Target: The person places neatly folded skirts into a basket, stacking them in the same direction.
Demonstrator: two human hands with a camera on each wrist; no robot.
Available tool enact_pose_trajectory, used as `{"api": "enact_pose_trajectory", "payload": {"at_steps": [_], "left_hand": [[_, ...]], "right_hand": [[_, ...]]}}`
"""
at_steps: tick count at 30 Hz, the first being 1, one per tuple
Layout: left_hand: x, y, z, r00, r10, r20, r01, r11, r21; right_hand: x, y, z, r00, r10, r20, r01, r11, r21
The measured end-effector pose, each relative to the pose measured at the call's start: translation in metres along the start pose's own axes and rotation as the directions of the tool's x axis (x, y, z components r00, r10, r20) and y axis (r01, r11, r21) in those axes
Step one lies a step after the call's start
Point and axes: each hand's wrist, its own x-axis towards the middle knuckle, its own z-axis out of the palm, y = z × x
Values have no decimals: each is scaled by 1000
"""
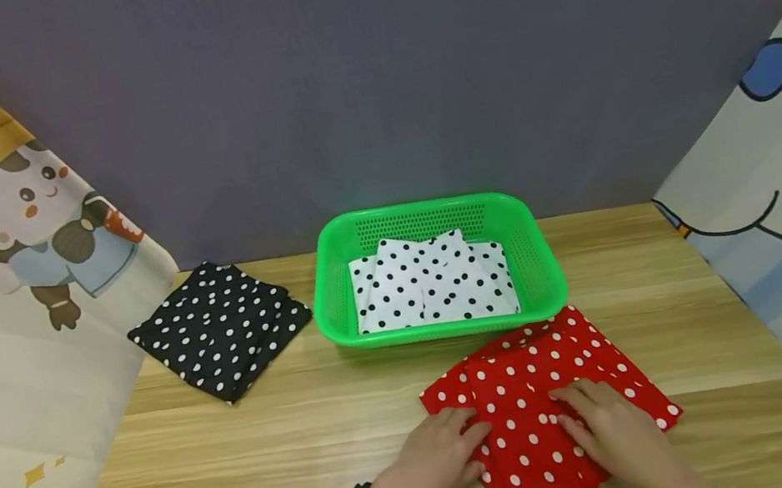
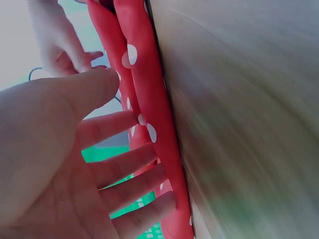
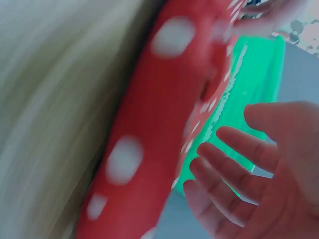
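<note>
"Where's the red cloth?"
"On the table, nearer its right edge than left"
"Any grip?"
"Left hand touching it, right hand over it, fingers of both loosely spread, holding nothing"

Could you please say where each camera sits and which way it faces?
Head: on the head, facing forward and down at red cloth and green basket; left hand, right hand show.
Left wrist: on that wrist, facing red cloth's side; left hand close, right hand beyond.
Right wrist: on that wrist, facing red cloth and green basket; right hand close, left hand partly.
Wrist views share red cloth, green basket.
</note>
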Motion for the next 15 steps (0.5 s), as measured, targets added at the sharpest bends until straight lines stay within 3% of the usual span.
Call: {"api": "enact_pose_trajectory", "payload": {"at_steps": [4, 7, 11, 15], "left_hand": [[-9, -7, -2, 1000, -25, -7, 25, 998, -50], [-15, -12, -4, 997, -68, 31, 71, 993, -100], [-21, -19, -7, 988, -126, 88, 137, 981, -139], [-27, -24, -9, 986, -147, 80, 156, 978, -135]], "right_hand": [[1, 18, 2, 995, -46, -93, 40, 997, -60], [2, 29, 3, 989, -60, -136, 49, 996, -79], [2, 36, 4, 991, -32, -131, 22, 997, -78], [1, 38, 6, 996, 11, -88, -17, 997, -75]]}}
